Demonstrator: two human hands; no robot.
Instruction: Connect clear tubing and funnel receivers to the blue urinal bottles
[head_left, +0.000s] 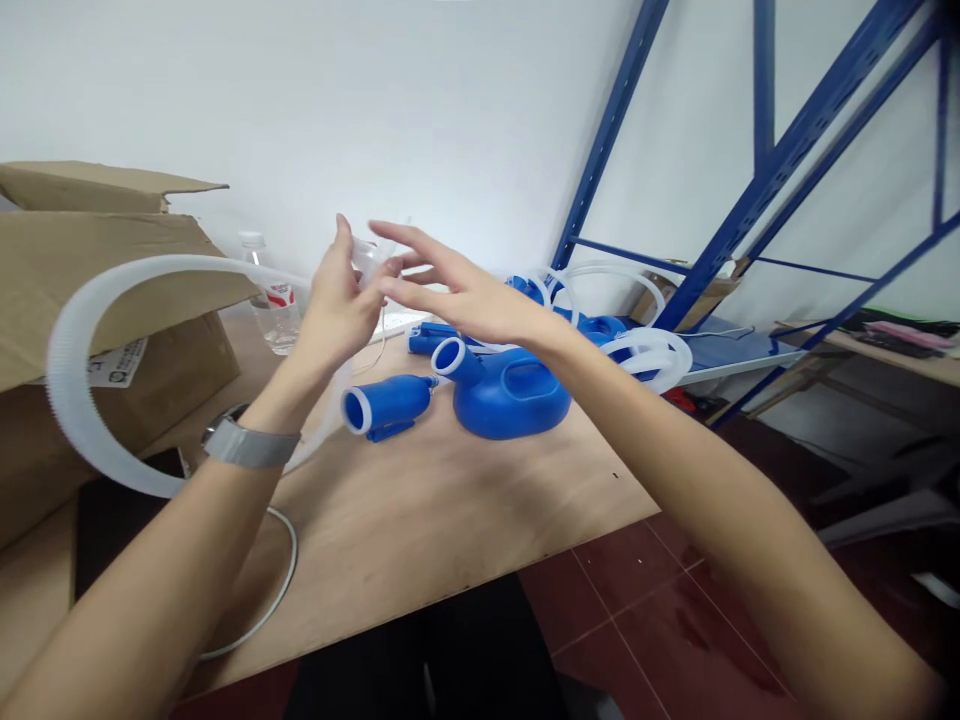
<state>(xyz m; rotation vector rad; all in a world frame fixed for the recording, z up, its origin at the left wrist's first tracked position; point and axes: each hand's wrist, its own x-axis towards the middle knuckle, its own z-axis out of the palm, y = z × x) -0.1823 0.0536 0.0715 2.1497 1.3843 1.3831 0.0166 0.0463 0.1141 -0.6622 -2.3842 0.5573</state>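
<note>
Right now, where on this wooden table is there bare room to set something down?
Bare wooden tabletop along the near edge, between the thin white cable and the blue plastic jug. Crowded behind: coiled white ribbed hoses, clear water bottle, brown cardboard box at left.

Storeroom workshop, blue steel racking (757, 215), cardboard box (90, 290), plywood worktable (450, 510)

Hose (64, 365) end hidden behind left hand (337, 310); box (97, 250) cut by edge.

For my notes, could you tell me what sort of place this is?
Probably a storeroom or small workshop: blue metal shelving, an open cardboard box, and blue plastic jugs on a plywood table.
</note>
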